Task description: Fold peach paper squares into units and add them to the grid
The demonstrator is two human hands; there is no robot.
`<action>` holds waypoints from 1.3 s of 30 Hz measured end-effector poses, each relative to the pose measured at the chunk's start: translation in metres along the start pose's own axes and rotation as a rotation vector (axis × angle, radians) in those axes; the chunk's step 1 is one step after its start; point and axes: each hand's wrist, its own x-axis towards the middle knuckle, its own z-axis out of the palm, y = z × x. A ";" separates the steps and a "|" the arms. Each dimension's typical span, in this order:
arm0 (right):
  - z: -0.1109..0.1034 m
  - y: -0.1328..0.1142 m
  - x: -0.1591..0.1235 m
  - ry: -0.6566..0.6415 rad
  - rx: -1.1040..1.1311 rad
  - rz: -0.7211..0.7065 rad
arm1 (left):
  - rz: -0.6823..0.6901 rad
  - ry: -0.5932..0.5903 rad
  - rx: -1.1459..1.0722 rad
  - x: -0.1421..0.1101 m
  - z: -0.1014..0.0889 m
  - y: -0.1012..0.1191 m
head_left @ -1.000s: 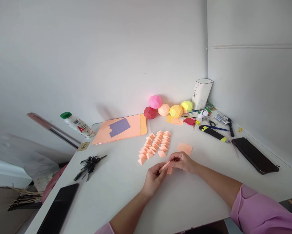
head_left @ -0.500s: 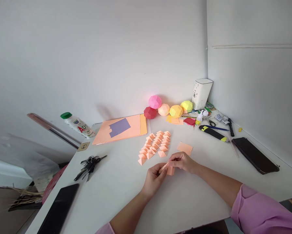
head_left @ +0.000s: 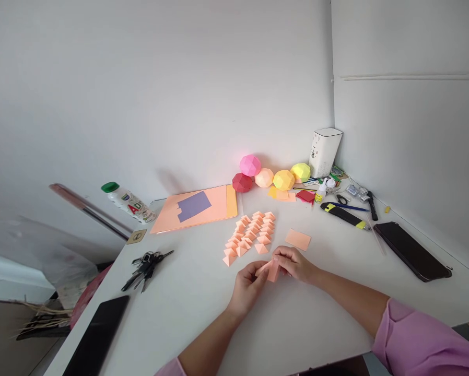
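Between the front edge of the table (head_left: 187, 308) and the rows of folded peach pieces (head_left: 254, 230), the left hand (head_left: 247, 287) and right hand (head_left: 295, 262) share one creased peach paper (head_left: 272, 272), each grip closed in a thumb-and-finger pinch on it. A flat peach sheet (head_left: 298, 239) lies just beyond the right hand; faceted balls (head_left: 283, 180) line the back edge.
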 end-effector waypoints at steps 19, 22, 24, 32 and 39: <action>0.001 0.008 0.001 -0.052 -0.044 -0.039 | -0.017 0.011 -0.076 0.004 0.001 -0.012; 0.001 0.006 0.001 -0.072 -0.056 -0.037 | -0.011 0.040 -0.099 0.005 0.001 -0.016; 0.000 0.004 0.001 -0.070 -0.072 -0.034 | -0.005 0.057 -0.138 0.006 0.001 -0.020; -0.001 0.002 0.001 -0.083 -0.106 -0.017 | 0.014 0.074 -0.193 0.010 0.002 -0.025; -0.004 0.002 0.002 -0.098 -0.131 0.001 | 0.044 0.031 -0.225 0.008 0.004 -0.016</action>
